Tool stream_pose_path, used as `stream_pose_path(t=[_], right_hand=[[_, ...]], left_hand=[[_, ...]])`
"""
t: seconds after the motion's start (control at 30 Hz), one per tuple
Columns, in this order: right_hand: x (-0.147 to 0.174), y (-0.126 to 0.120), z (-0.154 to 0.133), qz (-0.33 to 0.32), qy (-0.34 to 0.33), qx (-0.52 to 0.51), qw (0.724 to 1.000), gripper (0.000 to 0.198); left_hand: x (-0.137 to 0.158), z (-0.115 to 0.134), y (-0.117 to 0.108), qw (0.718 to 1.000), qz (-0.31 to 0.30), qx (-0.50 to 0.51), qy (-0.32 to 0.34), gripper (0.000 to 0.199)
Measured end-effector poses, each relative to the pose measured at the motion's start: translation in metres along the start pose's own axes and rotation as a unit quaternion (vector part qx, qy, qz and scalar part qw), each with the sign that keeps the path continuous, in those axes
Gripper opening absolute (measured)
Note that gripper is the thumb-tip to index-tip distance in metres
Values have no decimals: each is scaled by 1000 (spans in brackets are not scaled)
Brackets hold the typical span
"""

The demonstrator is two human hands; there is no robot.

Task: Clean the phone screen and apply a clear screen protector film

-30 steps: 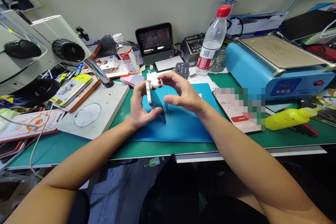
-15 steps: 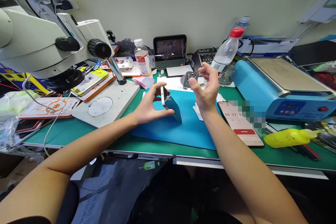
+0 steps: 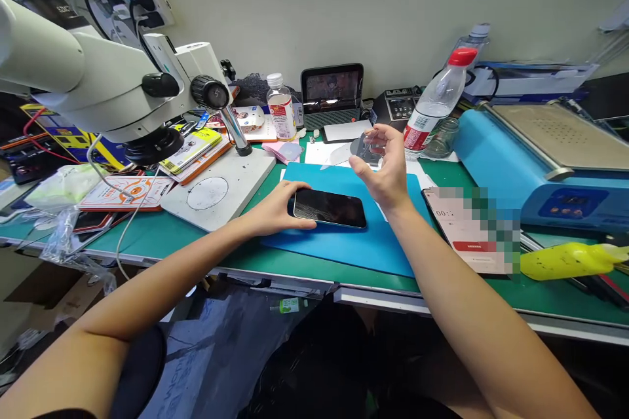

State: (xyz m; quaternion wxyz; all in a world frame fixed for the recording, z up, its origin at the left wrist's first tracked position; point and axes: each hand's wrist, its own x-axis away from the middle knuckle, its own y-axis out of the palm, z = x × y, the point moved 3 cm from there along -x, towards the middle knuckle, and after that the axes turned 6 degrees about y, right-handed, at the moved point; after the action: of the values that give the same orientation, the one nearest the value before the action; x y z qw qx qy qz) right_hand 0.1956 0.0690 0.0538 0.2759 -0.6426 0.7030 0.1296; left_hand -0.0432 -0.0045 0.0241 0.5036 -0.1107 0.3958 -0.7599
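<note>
My left hand (image 3: 278, 211) grips the left end of a smartphone (image 3: 331, 208), with the thumb along its near edge and the fingers at the far corner. The phone's dark, glossy screen faces up, and it lies low over or on a blue mat (image 3: 319, 252); I cannot tell whether its whole back touches. To the right, my right hand (image 3: 388, 173) is raised above the mat, thumb apart from the curled fingers, nothing visible between them. Behind its fingertips is a dark grey plate-like piece (image 3: 364, 148), partly hidden.
A microscope (image 3: 113, 91) stands at the left over its pale base (image 3: 236, 186). Right of the mat lie a phone showing a timer (image 3: 455, 219) and a yellow squeeze bottle (image 3: 565, 260). Behind them are a blue heating machine (image 3: 515, 177) and a red-capped bottle (image 3: 437, 105).
My left hand has turned the phone from standing on edge to lying with its screen up. My right hand stays raised, its fingers still apart. The view has shifted left.
</note>
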Motion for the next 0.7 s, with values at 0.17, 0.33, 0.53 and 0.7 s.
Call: stream_pose_path(t=[0.17, 0.33, 0.53, 0.7], right_hand=[[-2, 1, 1, -38, 17, -84, 996, 65], [-2, 5, 4, -101, 49, -114, 987, 63], [-1, 5, 3, -135, 65, -86, 985, 64], [2, 7, 6, -133, 83, -102, 982, 63]], left_hand=[[-16, -2, 0, 998, -14, -57, 32, 85], [-57, -9, -17, 991, 107, -65, 54, 106], [-71, -12, -10, 982, 122, -107, 92, 108], [-64, -12, 1, 976, 95, -160, 108, 94]])
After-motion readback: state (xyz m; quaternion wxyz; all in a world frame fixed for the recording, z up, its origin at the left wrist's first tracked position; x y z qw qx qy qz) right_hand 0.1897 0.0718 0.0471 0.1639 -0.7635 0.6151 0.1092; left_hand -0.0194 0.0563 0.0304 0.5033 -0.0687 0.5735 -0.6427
